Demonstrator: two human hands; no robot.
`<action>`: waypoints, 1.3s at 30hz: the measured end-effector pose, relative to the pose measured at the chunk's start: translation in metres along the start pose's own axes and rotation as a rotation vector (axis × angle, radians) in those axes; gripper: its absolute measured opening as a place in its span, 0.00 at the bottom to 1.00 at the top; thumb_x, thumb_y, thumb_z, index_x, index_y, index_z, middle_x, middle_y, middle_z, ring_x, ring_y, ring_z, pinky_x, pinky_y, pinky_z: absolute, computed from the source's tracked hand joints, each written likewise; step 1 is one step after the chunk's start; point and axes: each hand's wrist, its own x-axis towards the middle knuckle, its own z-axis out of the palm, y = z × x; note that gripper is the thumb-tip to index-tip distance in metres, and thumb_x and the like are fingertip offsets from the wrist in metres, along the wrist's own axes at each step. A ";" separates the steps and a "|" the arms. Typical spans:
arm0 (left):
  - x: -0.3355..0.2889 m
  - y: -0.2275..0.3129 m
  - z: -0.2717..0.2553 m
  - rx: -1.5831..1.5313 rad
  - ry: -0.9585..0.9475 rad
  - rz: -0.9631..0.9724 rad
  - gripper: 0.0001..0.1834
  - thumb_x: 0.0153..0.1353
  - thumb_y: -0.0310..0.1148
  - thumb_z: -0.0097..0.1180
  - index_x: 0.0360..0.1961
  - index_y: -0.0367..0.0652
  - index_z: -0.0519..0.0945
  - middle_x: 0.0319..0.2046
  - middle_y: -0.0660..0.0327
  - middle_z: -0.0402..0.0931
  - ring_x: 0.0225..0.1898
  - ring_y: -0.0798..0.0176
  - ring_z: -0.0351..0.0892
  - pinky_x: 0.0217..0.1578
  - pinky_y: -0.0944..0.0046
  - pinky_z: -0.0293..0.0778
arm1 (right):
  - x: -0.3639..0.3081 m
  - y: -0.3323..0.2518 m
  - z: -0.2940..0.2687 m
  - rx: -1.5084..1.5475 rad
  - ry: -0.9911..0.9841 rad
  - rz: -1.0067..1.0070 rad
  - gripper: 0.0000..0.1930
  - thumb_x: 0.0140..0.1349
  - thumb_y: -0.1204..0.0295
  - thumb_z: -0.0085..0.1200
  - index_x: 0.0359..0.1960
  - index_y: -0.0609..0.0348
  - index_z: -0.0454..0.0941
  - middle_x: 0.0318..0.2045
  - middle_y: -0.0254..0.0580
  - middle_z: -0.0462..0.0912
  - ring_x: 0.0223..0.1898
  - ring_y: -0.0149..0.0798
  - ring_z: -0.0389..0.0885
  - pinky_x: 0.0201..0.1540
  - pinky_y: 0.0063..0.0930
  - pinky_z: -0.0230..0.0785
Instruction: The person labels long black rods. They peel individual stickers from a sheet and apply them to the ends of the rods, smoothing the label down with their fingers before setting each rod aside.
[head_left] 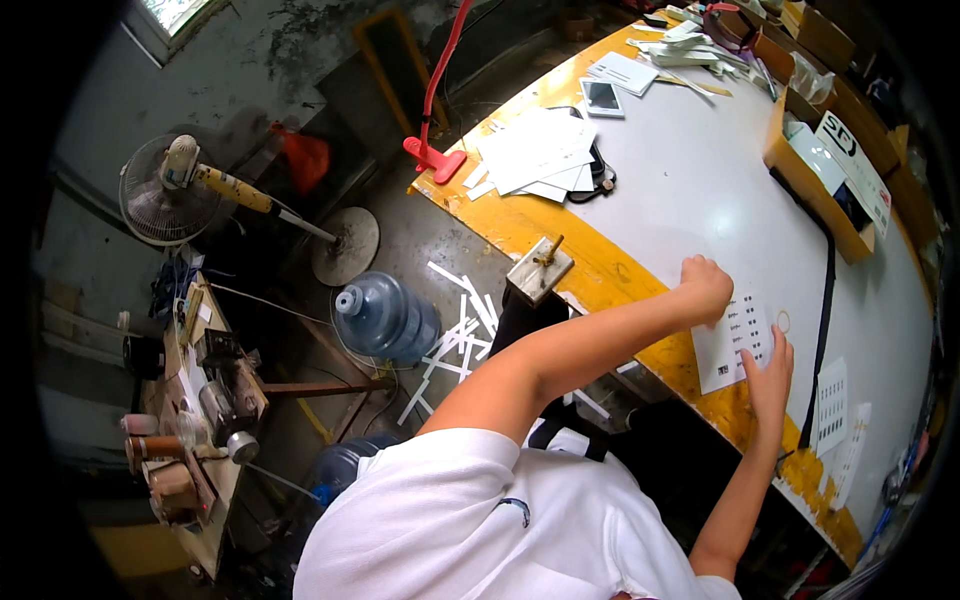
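Observation:
A white printed sheet (715, 365) with rows of small black marks lies at the near edge of the worktable. My left hand (706, 290) is closed over its far left corner, fingers curled; what they hold, if anything, is hidden. At the sheet's right edge rests my right hand (770, 375), its thumb and fingers apart and nothing gripped between them. Just beyond the right fingertips is a small thin tan ring (783, 321). Further right, two more printed sheets lie on the table, one (830, 405) beside a black strip (822, 330).
A worktable (690, 190) with yellow edges holds loose white papers (535, 150), a white device (602, 98) and an open cardboard box (800, 160). A red clamp stand (435, 160) grips its corner. Paper strips (465, 340), a water jug (388, 318) and a fan (175, 190) stand or lie left.

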 end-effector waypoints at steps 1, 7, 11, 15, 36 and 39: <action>-0.001 -0.005 0.008 -0.062 0.052 -0.004 0.26 0.38 0.45 0.75 0.37 0.41 0.81 0.39 0.51 0.81 0.44 0.49 0.79 0.43 0.54 0.74 | 0.002 -0.001 0.000 0.002 -0.001 -0.003 0.35 0.55 0.69 0.61 0.64 0.60 0.60 0.60 0.53 0.66 0.62 0.54 0.63 0.64 0.40 0.57; -0.032 -0.048 -0.014 -0.572 0.222 0.100 0.13 0.52 0.33 0.64 0.33 0.34 0.79 0.31 0.46 0.80 0.36 0.50 0.82 0.36 0.53 0.77 | 0.014 -0.004 0.012 -0.008 0.184 -0.018 0.40 0.55 0.66 0.63 0.67 0.60 0.57 0.61 0.58 0.63 0.62 0.57 0.62 0.65 0.43 0.57; -0.071 -0.067 -0.051 -1.158 0.127 0.000 0.08 0.62 0.27 0.57 0.35 0.36 0.71 0.32 0.58 0.77 0.33 0.66 0.80 0.27 0.65 0.84 | 0.017 -0.033 0.004 0.592 0.095 0.197 0.37 0.58 0.64 0.62 0.66 0.61 0.57 0.57 0.53 0.70 0.53 0.46 0.74 0.53 0.35 0.69; -0.099 -0.096 -0.060 -1.250 0.207 -0.084 0.08 0.63 0.28 0.58 0.36 0.40 0.70 0.31 0.63 0.76 0.33 0.71 0.78 0.27 0.67 0.83 | 0.022 -0.078 0.005 1.057 -0.214 0.116 0.22 0.63 0.65 0.56 0.56 0.62 0.68 0.38 0.40 0.80 0.33 0.28 0.77 0.32 0.21 0.67; -0.063 -0.298 -0.128 0.100 0.411 -0.629 0.45 0.44 0.66 0.65 0.47 0.32 0.76 0.45 0.45 0.77 0.47 0.47 0.79 0.46 0.53 0.75 | 0.085 -0.146 0.078 1.044 -0.208 0.148 0.13 0.66 0.72 0.48 0.50 0.65 0.70 0.33 0.40 0.82 0.33 0.28 0.81 0.31 0.23 0.73; -0.056 -0.299 -0.129 0.179 0.416 -0.666 0.49 0.37 0.69 0.67 0.47 0.34 0.76 0.45 0.46 0.78 0.48 0.48 0.79 0.46 0.54 0.75 | 0.082 -0.135 0.082 1.024 -0.225 0.220 0.14 0.66 0.72 0.48 0.51 0.63 0.69 0.34 0.39 0.82 0.31 0.27 0.81 0.28 0.23 0.73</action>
